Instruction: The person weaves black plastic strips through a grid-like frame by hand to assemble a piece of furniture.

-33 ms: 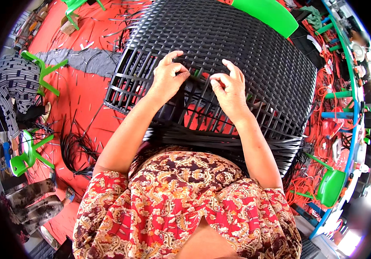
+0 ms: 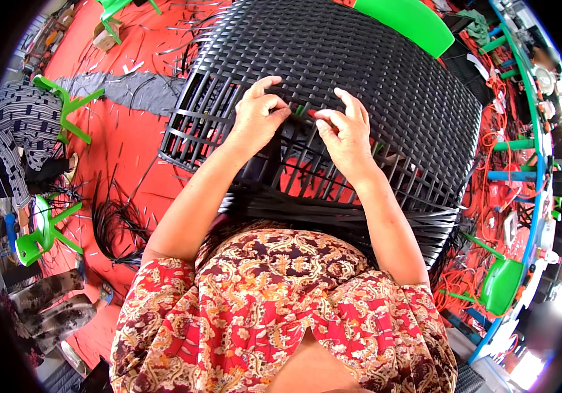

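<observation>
A large black woven wicker panel (image 2: pixel 359 59) lies tilted in front of me. Its far part is tightly woven, and its near part is open black ribs (image 2: pixel 228 141). My left hand (image 2: pixel 258 118) and my right hand (image 2: pixel 345 134) meet at the edge of the finished weave. Both pinch a black weaving strip (image 2: pixel 304 116) beside a small green bit. A bundle of loose black strips (image 2: pixel 333 213) hangs across the panel's near edge, just above my patterned red dress.
The red floor (image 2: pixel 133 141) is littered with black strip offcuts (image 2: pixel 114 226). Green plastic stools (image 2: pixel 65 105) stand at the left beside a seated person in striped clothes (image 2: pixel 22 124). Orange cords (image 2: pixel 490 190) and a green chair (image 2: pixel 500 285) crowd the right.
</observation>
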The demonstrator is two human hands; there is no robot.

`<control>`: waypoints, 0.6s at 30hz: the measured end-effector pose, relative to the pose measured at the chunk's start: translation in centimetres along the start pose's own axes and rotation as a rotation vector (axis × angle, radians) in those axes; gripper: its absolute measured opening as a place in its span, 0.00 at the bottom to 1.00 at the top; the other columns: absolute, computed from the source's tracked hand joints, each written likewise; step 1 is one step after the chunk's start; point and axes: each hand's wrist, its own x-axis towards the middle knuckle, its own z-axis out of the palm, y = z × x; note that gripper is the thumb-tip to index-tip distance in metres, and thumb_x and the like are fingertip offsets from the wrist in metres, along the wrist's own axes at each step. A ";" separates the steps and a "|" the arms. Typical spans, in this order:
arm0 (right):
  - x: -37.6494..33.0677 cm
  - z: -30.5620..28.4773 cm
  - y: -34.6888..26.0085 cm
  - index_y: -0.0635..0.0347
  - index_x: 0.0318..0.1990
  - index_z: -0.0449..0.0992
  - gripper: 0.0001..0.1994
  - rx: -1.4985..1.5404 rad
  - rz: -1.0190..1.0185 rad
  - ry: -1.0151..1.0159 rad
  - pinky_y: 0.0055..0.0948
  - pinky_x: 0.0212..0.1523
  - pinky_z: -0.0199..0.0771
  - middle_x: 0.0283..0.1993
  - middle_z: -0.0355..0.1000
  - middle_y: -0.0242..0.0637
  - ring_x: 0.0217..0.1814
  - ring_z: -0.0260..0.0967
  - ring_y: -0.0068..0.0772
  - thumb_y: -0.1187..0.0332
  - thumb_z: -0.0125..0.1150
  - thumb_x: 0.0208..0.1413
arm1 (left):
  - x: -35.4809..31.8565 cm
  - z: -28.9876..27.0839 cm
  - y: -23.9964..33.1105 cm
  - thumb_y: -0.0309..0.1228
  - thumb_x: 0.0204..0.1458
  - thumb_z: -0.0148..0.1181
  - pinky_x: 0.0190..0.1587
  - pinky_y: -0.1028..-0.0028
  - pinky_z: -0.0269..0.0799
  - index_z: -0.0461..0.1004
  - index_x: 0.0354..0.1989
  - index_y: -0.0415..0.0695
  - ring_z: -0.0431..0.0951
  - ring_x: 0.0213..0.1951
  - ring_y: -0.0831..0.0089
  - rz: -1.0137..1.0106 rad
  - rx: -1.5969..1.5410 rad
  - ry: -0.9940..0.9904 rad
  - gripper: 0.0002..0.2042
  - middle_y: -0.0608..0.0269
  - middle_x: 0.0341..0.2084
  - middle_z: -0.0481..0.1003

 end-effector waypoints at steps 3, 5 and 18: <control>1.1 1.0 -1.2 0.53 0.33 0.79 0.05 -0.091 -0.042 -0.046 0.48 0.62 0.49 0.64 0.56 0.39 0.69 0.45 0.48 0.65 0.62 0.49 | 0.2 0.1 0.6 0.26 0.43 0.64 0.58 0.68 0.59 0.77 0.27 0.42 0.62 0.59 0.63 0.000 -0.049 -0.011 0.03 0.58 0.55 0.65; 1.8 1.7 -0.5 0.54 0.29 0.78 0.05 -0.067 -0.060 -0.054 0.48 0.62 0.49 0.63 0.57 0.39 0.69 0.45 0.48 0.65 0.63 0.48 | 0.4 -0.3 0.0 0.28 0.42 0.65 0.58 0.66 0.58 0.78 0.28 0.44 0.61 0.60 0.62 0.027 0.074 -0.023 0.05 0.58 0.56 0.65; 3.1 1.8 -1.7 0.59 0.23 0.73 0.06 -0.156 -0.031 -0.188 0.49 0.62 0.49 0.65 0.55 0.41 0.69 0.45 0.47 0.69 0.61 0.46 | 0.3 0.2 -2.6 0.37 0.41 0.65 0.64 0.54 0.36 0.81 0.32 0.60 0.48 0.67 0.63 0.094 0.417 -0.078 0.07 0.65 0.64 0.55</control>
